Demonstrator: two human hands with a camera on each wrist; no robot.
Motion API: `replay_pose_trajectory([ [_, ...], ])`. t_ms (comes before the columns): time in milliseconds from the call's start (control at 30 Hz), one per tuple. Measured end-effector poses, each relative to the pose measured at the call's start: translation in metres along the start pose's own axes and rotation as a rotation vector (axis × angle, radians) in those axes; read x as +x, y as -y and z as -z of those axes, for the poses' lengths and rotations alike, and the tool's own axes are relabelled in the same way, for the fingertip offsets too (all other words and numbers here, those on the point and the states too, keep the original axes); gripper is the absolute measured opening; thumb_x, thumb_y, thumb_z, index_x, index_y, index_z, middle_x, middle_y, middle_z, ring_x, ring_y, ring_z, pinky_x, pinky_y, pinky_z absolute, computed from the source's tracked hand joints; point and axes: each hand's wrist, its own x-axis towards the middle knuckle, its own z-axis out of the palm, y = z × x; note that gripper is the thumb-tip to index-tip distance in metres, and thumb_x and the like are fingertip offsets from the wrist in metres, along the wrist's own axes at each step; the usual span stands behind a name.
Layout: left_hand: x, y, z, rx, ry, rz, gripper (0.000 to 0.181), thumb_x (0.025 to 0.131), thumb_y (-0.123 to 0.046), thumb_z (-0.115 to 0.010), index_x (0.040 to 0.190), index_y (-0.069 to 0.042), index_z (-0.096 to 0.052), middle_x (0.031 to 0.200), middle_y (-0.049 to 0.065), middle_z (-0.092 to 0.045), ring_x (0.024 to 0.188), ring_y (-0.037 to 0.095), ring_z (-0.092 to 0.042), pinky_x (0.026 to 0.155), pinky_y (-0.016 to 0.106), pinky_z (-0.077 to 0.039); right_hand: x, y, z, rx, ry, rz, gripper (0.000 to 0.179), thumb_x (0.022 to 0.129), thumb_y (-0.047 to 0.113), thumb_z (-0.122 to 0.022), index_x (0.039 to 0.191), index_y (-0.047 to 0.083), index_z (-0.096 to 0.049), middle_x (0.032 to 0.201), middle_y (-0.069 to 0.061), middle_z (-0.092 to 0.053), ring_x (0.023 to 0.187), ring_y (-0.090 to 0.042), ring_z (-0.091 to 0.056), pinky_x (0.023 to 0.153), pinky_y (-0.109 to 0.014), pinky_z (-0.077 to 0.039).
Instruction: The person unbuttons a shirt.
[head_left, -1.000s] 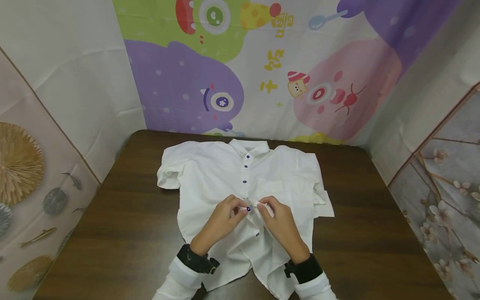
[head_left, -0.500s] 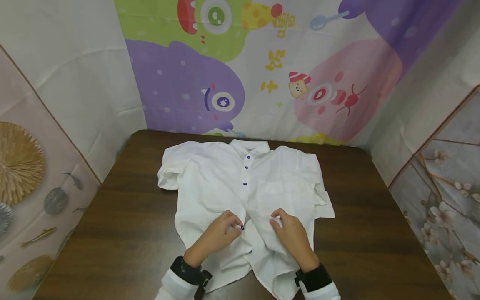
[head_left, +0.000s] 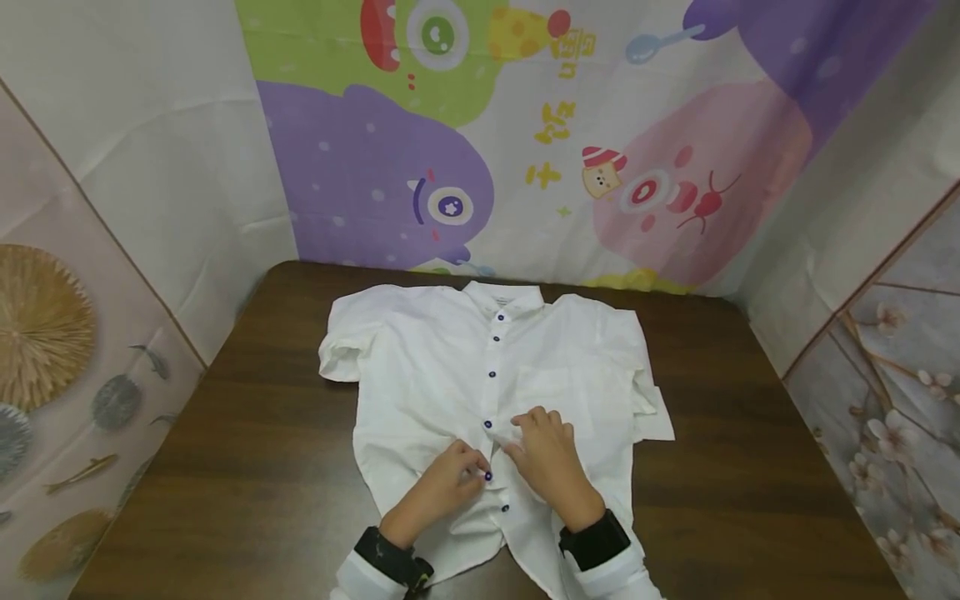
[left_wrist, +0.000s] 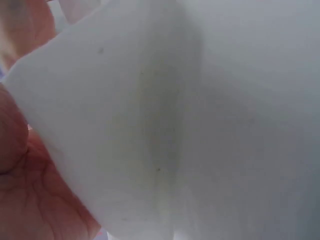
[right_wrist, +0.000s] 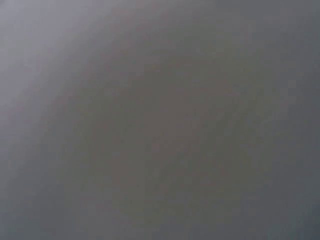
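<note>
A white short-sleeved shirt [head_left: 435, 367] lies front up, collar at the far side, with dark blue buttons down its front. My left hand [head_left: 447, 482] pinches the front edge beside a lower button [head_left: 488, 477]. In the left wrist view a raised fold of white cloth [left_wrist: 125, 120] fills most of the picture, its corner at the fingers of my left hand [left_wrist: 40, 195]. My right hand [head_left: 553, 462] rests on the shirt's right front with loosely bent fingers, fingertips just right of another button [head_left: 488, 424]. The right wrist view shows only blurred grey.
The shirt lies on a dark brown wooden table [head_left: 720, 467]. A cartoon-printed cloth [head_left: 540, 217] hangs behind the table's far edge. Patterned panels flank the table on both sides. Another button [head_left: 505, 508] shows lower down the shirt, near the split hem.
Both hands first worked together at a button. They then parted and moved nearer me, the left to a lower button. The right has since moved up and inward. The button between them now lies exposed.
</note>
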Motion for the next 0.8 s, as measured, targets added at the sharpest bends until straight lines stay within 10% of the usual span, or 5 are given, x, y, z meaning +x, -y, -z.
replay_pose_trajectory([
  [333,0.000,-0.002,-0.001,0.050,0.018,-0.028,0.012,0.079,0.003,-0.055,0.086,0.002,-0.065,0.084,0.009,-0.053,0.072,0.019,-0.052,0.064,0.027,-0.044,0.027,0.020,-0.034,-0.184,0.015,0.030,0.041,0.077,0.035,-0.073,0.088,0.000,-0.055,0.076,-0.009,-0.049,0.067,-0.022,-0.049,0.057,-0.033,-0.041],
  [800,0.006,-0.006,0.006,0.029,-0.013,0.028,0.014,0.085,0.001,-0.052,0.087,0.000,-0.066,0.082,0.007,-0.056,0.072,0.016,-0.051,0.064,0.026,-0.043,0.031,0.017,-0.041,-0.093,-0.013,-0.066,0.017,0.086,0.012,-0.063,0.078,0.005,-0.051,0.063,-0.009,-0.057,0.054,-0.027,-0.060,0.046,-0.035,-0.045],
])
